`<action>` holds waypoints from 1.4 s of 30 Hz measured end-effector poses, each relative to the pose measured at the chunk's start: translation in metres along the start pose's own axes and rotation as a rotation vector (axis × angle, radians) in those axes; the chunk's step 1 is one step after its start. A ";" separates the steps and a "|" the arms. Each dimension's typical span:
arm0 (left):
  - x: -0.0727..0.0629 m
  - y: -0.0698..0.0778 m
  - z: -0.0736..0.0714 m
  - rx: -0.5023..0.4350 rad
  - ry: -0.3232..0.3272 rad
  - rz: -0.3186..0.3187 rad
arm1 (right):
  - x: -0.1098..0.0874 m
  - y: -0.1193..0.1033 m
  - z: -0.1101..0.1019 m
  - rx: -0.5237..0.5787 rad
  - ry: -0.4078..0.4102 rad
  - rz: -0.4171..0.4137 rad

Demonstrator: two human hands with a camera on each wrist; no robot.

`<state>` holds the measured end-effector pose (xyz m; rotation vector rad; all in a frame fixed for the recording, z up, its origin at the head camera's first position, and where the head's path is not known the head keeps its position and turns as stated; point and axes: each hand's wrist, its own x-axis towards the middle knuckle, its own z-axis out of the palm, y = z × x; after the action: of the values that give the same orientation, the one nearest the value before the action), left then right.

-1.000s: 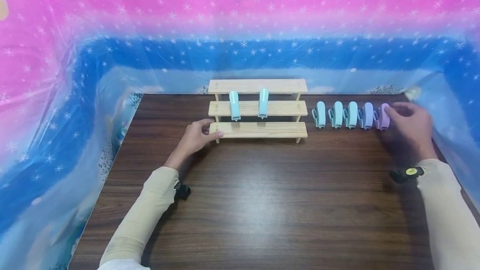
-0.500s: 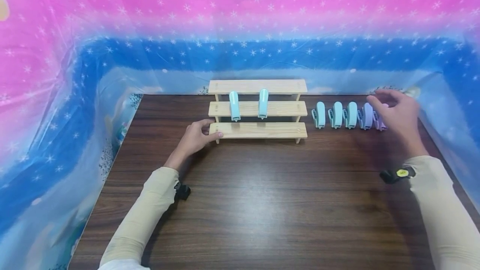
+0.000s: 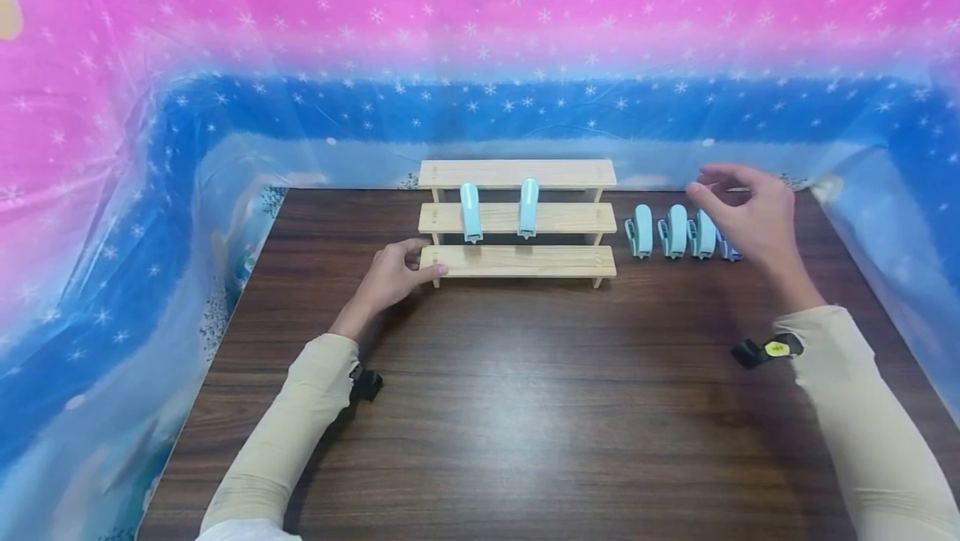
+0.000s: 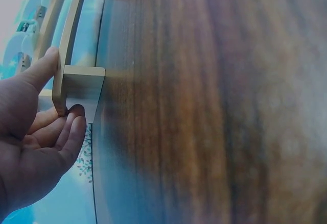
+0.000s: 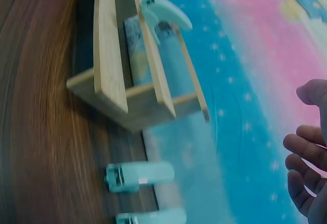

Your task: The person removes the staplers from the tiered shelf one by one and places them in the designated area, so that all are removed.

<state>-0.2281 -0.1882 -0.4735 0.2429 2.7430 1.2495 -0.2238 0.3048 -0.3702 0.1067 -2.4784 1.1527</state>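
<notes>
Bright, even light fills the head view, leaving a pale patch of glare on the middle of the bench [image 3: 487,474] and soft shadows inward of the left sleeve [image 3: 281,433] and the right sleeve [image 3: 870,424], while the wooden stand [image 3: 517,261] reads fairly clear. The left wrist view is hazy, bleached near white at its upper left corner, with wood grain smeared out of focus toward the right. The right wrist view looks dimmer and soft-edged, darkest along its left side.
</notes>
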 end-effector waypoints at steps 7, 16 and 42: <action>0.000 -0.001 0.000 -0.002 -0.002 0.001 | 0.000 -0.023 0.021 0.012 -0.061 -0.028; 0.000 -0.002 0.001 0.008 -0.001 -0.002 | -0.001 -0.043 0.053 0.007 -0.149 -0.053; 0.002 -0.001 0.000 0.012 -0.001 -0.012 | -0.010 -0.069 0.163 0.025 -0.291 0.022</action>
<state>-0.2297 -0.1882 -0.4743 0.2279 2.7475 1.2296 -0.2515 0.1364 -0.4190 0.2731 -2.7218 1.2549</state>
